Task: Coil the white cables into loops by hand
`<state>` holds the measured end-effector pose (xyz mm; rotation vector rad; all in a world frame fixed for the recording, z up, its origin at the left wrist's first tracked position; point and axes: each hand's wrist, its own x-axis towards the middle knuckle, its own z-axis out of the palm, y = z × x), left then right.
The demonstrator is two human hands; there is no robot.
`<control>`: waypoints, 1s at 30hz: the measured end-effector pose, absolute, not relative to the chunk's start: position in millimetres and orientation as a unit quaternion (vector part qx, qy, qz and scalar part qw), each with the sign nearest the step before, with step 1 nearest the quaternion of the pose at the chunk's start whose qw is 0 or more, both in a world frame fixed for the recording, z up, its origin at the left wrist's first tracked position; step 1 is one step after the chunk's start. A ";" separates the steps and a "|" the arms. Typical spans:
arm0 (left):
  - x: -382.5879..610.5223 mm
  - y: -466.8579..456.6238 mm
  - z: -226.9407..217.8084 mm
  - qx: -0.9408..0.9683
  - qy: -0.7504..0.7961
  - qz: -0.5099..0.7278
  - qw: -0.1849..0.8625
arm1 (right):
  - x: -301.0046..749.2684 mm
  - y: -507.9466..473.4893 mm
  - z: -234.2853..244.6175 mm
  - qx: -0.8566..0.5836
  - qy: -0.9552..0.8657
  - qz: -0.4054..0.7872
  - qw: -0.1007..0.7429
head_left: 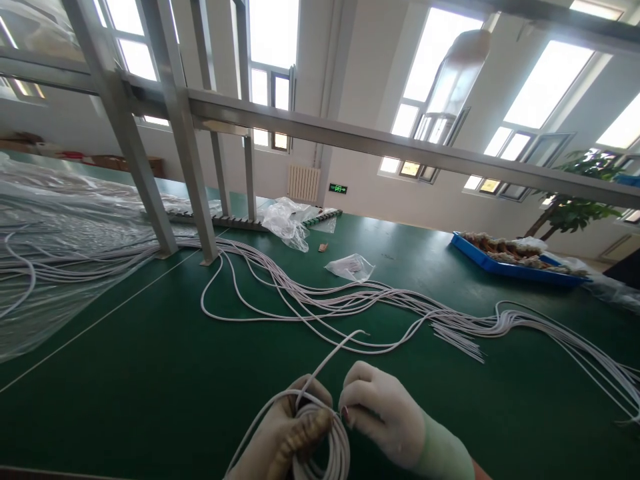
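A lit green emergency-exit sign [338, 189] hangs low on the far white wall [367, 113], just right of a pale radiator [303, 183], its arrow pointing right beside what appears to be a running figure. Small marks crowd the sign's left part, too small at this distance to make out as letters. No other lettering, label, brand or number can be read in the scene.

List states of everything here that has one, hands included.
Left gloved hand: closed around white cable coil.
White cable coil: wound, one end projecting free.
Right gloved hand: fingers curled beside coil; grip unclear.
Loose cables: uncoiled, strung across green table.
Blue tray: filled.
Exit sign: lit.
Casement windows: several open.
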<state>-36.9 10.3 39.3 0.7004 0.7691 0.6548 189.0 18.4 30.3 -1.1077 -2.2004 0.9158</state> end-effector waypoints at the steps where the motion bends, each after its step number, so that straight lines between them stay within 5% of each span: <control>1: -37.0 10.3 39.5 0.333 0.359 0.299 0.819 | 188.2 17.9 33.9 -0.409 -0.816 0.333 0.239; 7: -28.4 12.3 19.1 0.375 0.335 0.324 0.801 | 176.5 14.1 36.2 -0.449 -0.774 0.386 0.225; 13: -20.9 13.1 1.1 0.680 0.448 0.288 0.505 | 167.3 19.9 -3.0 -0.545 -0.551 0.603 0.190; 16: -23.9 10.3 6.2 0.595 0.455 0.311 0.585 | 176.1 16.8 -2.4 -0.512 -0.545 0.624 0.225; 21: -33.1 11.0 18.6 0.381 0.355 0.322 0.791 | 193.6 15.4 11.9 -0.449 -0.686 0.473 0.323; 30: -26.8 8.5 19.2 0.411 0.354 0.304 0.783 | 178.1 11.2 29.2 -0.458 -0.736 0.415 0.276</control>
